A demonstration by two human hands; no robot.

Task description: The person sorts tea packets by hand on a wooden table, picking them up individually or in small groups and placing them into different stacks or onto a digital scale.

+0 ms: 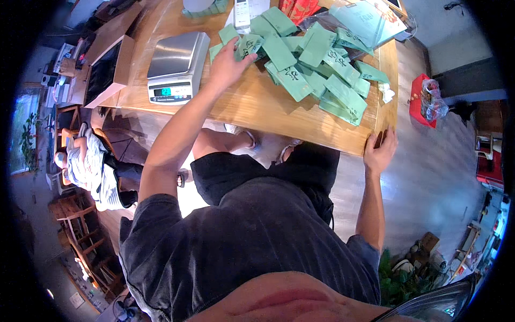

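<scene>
My left hand [228, 63] reaches over the wooden table [236, 110], thumb and fingers closed on a small green packet [248, 46] with dark brush-like writing. Just right of it lies a loose heap of similar green packets [292, 80], overlapping at many angles. To the left of that hand stands a digital scale [177, 61] with a bare steel plate and a lit display. My right hand [381, 151] rests on the near right corner of the table, thumb and fingers apart, with no packet in it.
A white remote control [242, 15] and red cloth or wrapping [300, 9] lie at the far side. A light green bag [370, 24] is at the far right, a crumpled tissue [385, 93] nearer. An open cardboard box [110, 70] stands left. A red bin [421, 102] sits right; another person [96, 166] sits left.
</scene>
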